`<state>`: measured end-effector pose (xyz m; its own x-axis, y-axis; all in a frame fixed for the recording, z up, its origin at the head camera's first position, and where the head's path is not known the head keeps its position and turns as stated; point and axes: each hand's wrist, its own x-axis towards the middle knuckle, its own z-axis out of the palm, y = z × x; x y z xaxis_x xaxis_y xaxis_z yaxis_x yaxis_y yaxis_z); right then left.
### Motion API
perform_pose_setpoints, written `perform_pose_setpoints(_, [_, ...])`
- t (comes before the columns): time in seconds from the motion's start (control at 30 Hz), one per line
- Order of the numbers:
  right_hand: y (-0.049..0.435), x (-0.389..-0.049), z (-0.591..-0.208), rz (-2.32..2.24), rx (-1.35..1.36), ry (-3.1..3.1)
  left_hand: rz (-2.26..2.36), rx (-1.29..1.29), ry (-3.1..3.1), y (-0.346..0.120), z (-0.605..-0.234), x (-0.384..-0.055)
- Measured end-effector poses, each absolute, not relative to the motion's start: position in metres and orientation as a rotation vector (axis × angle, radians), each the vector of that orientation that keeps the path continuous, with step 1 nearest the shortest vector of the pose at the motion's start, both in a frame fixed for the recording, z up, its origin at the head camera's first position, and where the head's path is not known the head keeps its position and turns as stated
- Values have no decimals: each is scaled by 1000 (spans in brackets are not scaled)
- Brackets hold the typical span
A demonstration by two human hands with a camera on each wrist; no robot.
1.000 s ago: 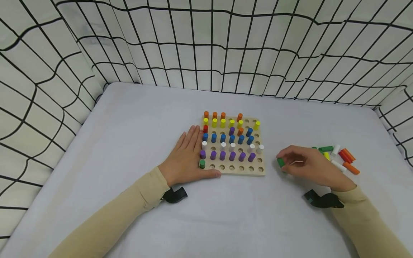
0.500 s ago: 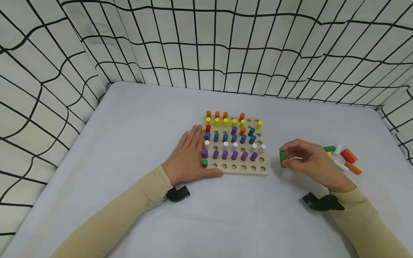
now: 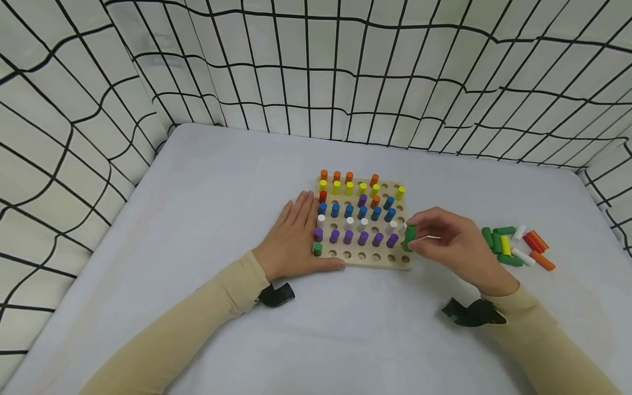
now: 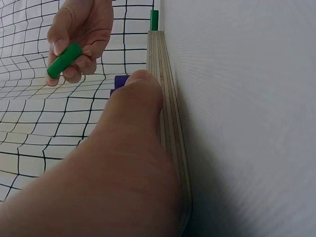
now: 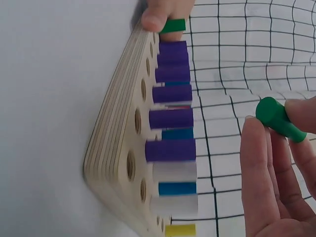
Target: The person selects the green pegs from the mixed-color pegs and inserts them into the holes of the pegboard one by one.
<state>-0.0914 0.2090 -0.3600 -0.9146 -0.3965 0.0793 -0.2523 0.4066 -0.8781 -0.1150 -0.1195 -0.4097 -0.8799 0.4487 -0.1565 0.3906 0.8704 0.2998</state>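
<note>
A square wooden pegboard (image 3: 369, 263) lies on the white-covered table with rows of coloured pegs standing in its holes. My left hand (image 3: 288, 241) rests along its left side, fingers straight, with the thumb at the near edge. Between thumb and fingers my right hand (image 3: 456, 241) pinches a green peg (image 3: 409, 239), raised over the board's right edge; the right wrist view shows this held peg (image 5: 277, 119) apart from the board. One green peg (image 3: 317, 249) stands at the left of the nearest row, just below a row of purple pegs (image 3: 348, 237).
Loose green, yellow, white, red and orange pegs lie in a pile (image 3: 504, 246) on the table, right of the board. A black grid net (image 3: 323, 71) surrounds the table's back and sides. A dark strap (image 3: 474, 312) hangs at the right wrist.
My right hand has moved left from beside the loose pegs to the board's right edge, carrying the green peg, which has turned upright. The left hand stays against the board.
</note>
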Motion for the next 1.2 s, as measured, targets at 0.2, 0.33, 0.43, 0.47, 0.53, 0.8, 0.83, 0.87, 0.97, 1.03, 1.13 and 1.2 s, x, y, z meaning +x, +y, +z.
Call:
perform_pose_setpoints(0.2, [190,-90,-360,-1589,-653,2488,363,636,2816,-119,-408,-115])
perform_pose_setpoints(0.33, [178,-89,-359,-1593,-647,2478,360,640,2822,-119,-409,-116])
perform_pose_setpoints(0.43, [171,-89,-361,-1607,-640,2462,361,641,2826,-119,-410,-116])
perform_pose_setpoints(0.47, [169,-90,-362,-1609,-645,2460,361,638,2825,-119,-410,-116])
perform_pose_setpoints(0.53, [165,-90,-364,-1611,-650,2454,360,634,2824,-120,-409,-115])
perform_pose_setpoints(0.8, [155,-92,-370,-1585,-672,2463,365,633,2826,-119,-408,-114])
perform_pose_setpoints(0.83, [154,-93,-371,-1589,-683,2459,366,633,2825,-119,-408,-114])
perform_pose_setpoints(0.87, [153,-93,-371,-1592,-695,2457,366,633,2826,-119,-408,-114])
perform_pose_setpoints(0.97, [149,-94,-373,-1609,-709,2440,370,633,2828,-119,-409,-114])
perform_pose_setpoints(1.03, [147,-94,-373,-1619,-705,2429,371,633,2830,-119,-409,-114])
perform_pose_setpoints(1.13, [143,-95,-374,-1630,-696,2410,366,634,2833,-119,-409,-114])
perform_pose_setpoints(1.2, [140,-95,-374,-1633,-693,2408,366,634,2835,-120,-409,-114])
